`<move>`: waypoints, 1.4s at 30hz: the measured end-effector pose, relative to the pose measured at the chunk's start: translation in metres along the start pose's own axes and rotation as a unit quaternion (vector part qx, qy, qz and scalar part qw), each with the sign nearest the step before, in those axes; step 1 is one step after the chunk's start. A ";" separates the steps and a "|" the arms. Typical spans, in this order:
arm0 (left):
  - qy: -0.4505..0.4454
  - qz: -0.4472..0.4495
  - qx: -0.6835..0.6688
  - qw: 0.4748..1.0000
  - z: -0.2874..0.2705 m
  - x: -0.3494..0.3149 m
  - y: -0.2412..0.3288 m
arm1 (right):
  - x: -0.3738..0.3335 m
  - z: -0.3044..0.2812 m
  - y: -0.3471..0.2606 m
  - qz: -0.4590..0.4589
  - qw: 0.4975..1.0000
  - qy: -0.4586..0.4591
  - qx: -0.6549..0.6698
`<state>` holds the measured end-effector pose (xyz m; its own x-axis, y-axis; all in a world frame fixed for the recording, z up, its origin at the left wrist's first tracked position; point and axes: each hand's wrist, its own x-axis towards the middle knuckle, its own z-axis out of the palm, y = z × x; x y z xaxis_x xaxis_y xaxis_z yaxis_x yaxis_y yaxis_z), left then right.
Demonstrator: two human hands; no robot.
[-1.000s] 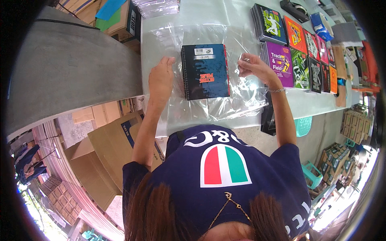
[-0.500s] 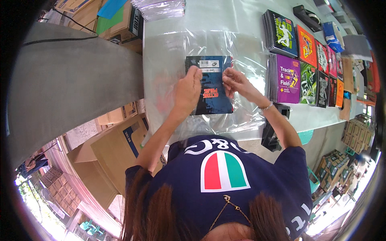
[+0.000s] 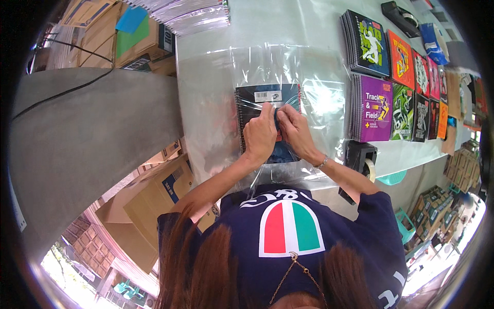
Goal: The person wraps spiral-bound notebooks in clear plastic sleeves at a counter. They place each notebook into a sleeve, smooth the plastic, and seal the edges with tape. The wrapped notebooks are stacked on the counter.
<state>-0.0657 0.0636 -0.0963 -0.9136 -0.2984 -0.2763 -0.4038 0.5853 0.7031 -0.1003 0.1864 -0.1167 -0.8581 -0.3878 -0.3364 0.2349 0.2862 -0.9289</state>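
Note:
A dark blue spiral notebook (image 3: 260,93) with a white barcode label lies on a sheet of clear plastic film (image 3: 321,95), its wire binding toward my left. Over the middle of its cover, my left hand (image 3: 261,133) and my right hand (image 3: 296,133) are side by side, both with curled fingers. Film is gathered between the fingertips, and shiny creases run from them across the cover. The hands hide much of the notebook's centre. Whether a second notebook lies under it I cannot tell.
Rows of sports notebooks stand in stacks on the right, a purple stack (image 3: 375,108) nearest. A black tape dispenser (image 3: 360,157) sits at the table's front edge, another (image 3: 399,19) at the back. Film-wrapped bundles (image 3: 198,18) lie back left; an open carton (image 3: 139,206) is below.
My hands have come together from the notebook's two sides to the middle of its cover. The film is now pulled into creases there.

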 end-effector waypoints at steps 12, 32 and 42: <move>-0.112 0.241 0.155 0.951 -0.056 0.020 -0.027 | -0.001 0.007 -0.002 -0.115 0.977 0.065 -0.166; -0.080 0.394 0.204 0.893 -0.044 0.019 -0.062 | 0.001 -0.004 -0.009 0.043 0.988 -0.040 0.144; -0.047 0.345 0.224 0.910 -0.023 0.012 -0.048 | -0.005 0.022 -0.017 0.004 0.980 0.127 -0.157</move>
<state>-0.0563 0.0147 -0.1185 -0.9487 0.3105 0.0602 0.3080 0.8639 0.3986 -0.0899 0.1643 -0.1027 -0.9519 -0.1657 -0.2579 0.1250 0.5584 -0.8201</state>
